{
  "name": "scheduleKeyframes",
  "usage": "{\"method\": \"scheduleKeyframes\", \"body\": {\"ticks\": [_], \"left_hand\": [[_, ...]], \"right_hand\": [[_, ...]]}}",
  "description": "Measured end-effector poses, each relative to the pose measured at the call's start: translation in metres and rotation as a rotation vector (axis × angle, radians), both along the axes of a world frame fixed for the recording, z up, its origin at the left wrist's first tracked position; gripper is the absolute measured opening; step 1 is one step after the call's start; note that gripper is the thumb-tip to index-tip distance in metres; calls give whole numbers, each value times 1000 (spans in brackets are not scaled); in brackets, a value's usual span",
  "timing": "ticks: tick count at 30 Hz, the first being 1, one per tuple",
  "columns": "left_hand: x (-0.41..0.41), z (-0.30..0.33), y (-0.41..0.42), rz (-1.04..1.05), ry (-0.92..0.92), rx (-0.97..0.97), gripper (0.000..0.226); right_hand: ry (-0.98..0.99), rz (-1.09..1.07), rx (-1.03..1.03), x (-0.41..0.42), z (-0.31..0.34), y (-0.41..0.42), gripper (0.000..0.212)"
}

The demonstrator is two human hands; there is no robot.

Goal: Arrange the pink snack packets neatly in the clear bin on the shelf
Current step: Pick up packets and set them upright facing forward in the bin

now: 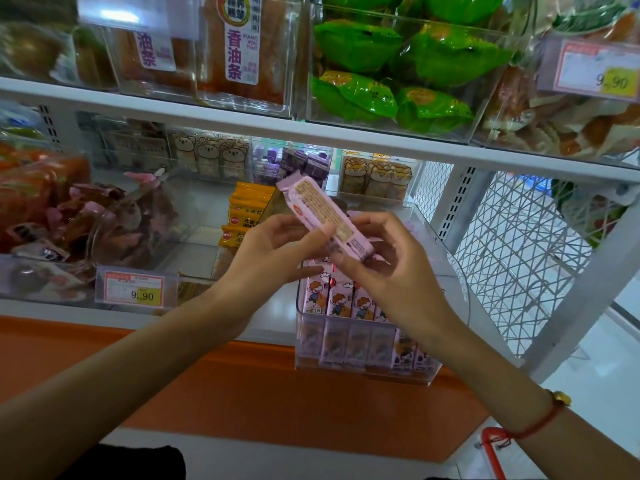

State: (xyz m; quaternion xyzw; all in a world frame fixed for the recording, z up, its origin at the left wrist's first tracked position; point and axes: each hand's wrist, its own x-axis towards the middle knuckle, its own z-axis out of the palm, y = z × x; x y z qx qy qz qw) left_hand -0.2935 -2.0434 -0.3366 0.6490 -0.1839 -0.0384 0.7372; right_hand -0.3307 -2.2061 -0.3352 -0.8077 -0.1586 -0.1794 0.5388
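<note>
Above shelf's clear bin — left hand and right hand both pinch pink packet.

I see both hands raised over the clear bin on the shelf. My left hand and right hand pinch one pink snack packet between them, tilted, printed back facing me. Below it, more pink packets stand upright in rows in the bin. A red string bracelet circles my right wrist.
</note>
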Motion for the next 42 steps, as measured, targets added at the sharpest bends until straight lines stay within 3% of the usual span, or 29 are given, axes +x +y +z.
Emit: {"method": "scheduleKeyframes", "body": {"ticks": [2, 5, 8, 13, 19, 23, 25, 29, 34, 38, 42], "left_hand": [[-2, 1, -1, 19, -15, 3, 47], [-1, 5, 3, -12, 14, -73, 62], [0, 8, 7, -16, 47, -167, 54], [1, 7, 7, 220, 124, -143, 49], [3, 4, 5, 243, 139, -31, 42], [3, 6, 7, 182, 26, -28, 29], [1, 9, 9, 156, -132, 21, 23], [-4, 10, 5, 202, -454, 210, 29], [4, 10, 7, 356, -453, 48, 21], [19, 5, 18, 494, -422, -42, 26], [28, 1, 25, 481, -457, -29, 30]], "right_hand": [[35, 3, 81, 2, 0, 0, 31], [255, 82, 339, 7, 2, -5, 20], [403, 128, 438, 8, 3, -7, 25], [309, 25, 307, 9, 1, -9, 48], [355, -3, 392, 11, 0, -10, 44], [341, -13, 415, 13, -1, -15, 28], [322, -42, 332, 14, -1, -17, 22], [107, -106, -59, 10, -3, -14, 41], [-12, -239, -326, 26, -7, -15, 55], [76, -237, -452, 69, -4, -18, 40], [167, -209, -696, 114, -7, -11, 28]]}}
